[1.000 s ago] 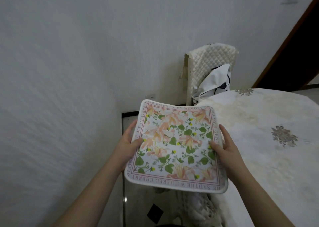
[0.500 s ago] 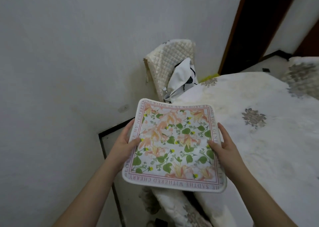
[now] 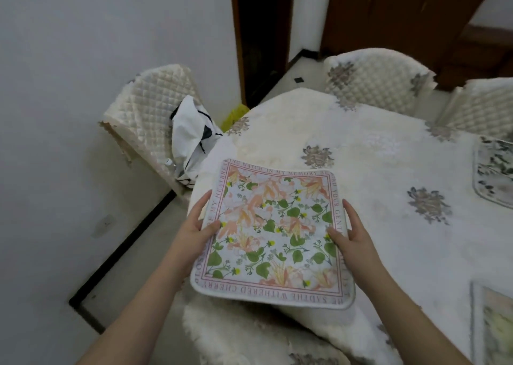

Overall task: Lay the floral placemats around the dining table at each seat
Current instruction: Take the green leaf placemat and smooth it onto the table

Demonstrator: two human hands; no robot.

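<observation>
**Mat held over the corner seat, not yet down**

Floral placemat (image 3: 273, 232) is pinched btwn both hands: left hand (image 3: 195, 232) on its left edge, right hand (image 3: 351, 238) on the right, thumbs on top, fingers under. It hovers tilted over the surface (image 3: 374, 170) edge, directly btwn the grips. Roughly square, no clear long axis; far edge points toward mid-surface. Two other mats (image 3: 494, 170) lie to the right.

peach-and-green floral placemat (image 3: 273, 234): over near-left corner of cloth-covered dining table (image 3: 374, 176), btwn left hand (image 3: 194, 232) & right hand (image 3: 351, 237). blue-grey floral placemat (image 3: 494, 170): on table, far right. quilted cream chair (image 3: 150, 114): left of table, white-and-black bag (image 3: 191, 134) on it.
</observation>
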